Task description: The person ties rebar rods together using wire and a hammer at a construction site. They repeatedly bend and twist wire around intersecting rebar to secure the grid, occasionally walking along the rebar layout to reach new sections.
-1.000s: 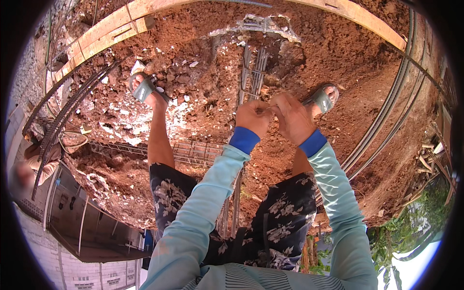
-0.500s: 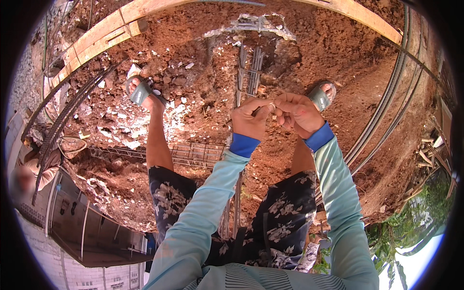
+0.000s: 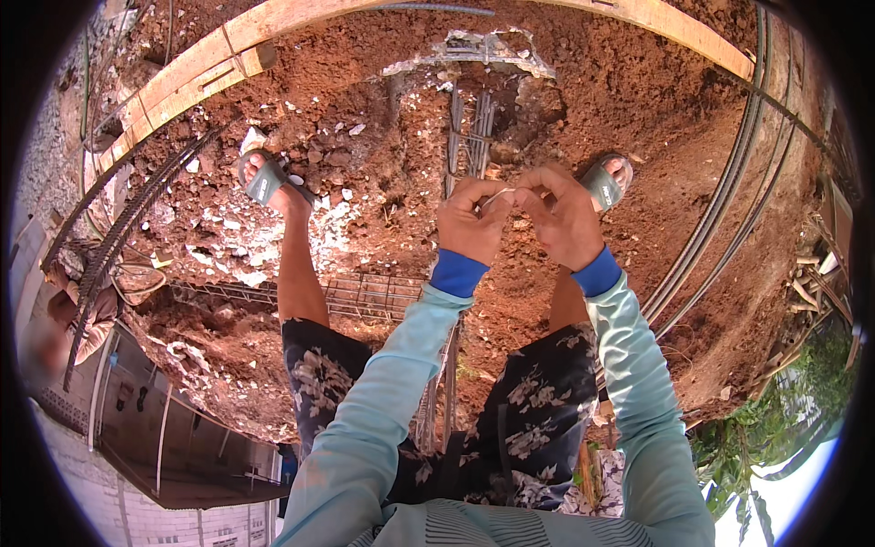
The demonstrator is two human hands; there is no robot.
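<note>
Both my hands meet in front of me above the reddish soil, fingertips nearly touching. A thin pale strand [image 3: 495, 195], like string, runs across the fingers of my left hand [image 3: 468, 226] toward the right one. My left fingers are curled and pinch it against the thumb. My right hand [image 3: 567, 224] also has thumb and fingers pinched together at the strand's other end; the exact grip there is partly hidden by the fingers. Beneath and just beyond the hands, a bundle of steel rebar [image 3: 470, 137] lies in the soil.
A rebar cage [image 3: 365, 296] lies in a trench to the left. Curved rebars rise at far left [image 3: 137, 196] and right [image 3: 729, 201]. A wooden plank [image 3: 301, 16] crosses the far side. My sandalled feet stand on rubble and soil. Another person [image 3: 73, 319] is at far left.
My right hand has turned over, its palm side facing away now, and stays close to the left. The pale strand shows more plainly across my left fingers.
</note>
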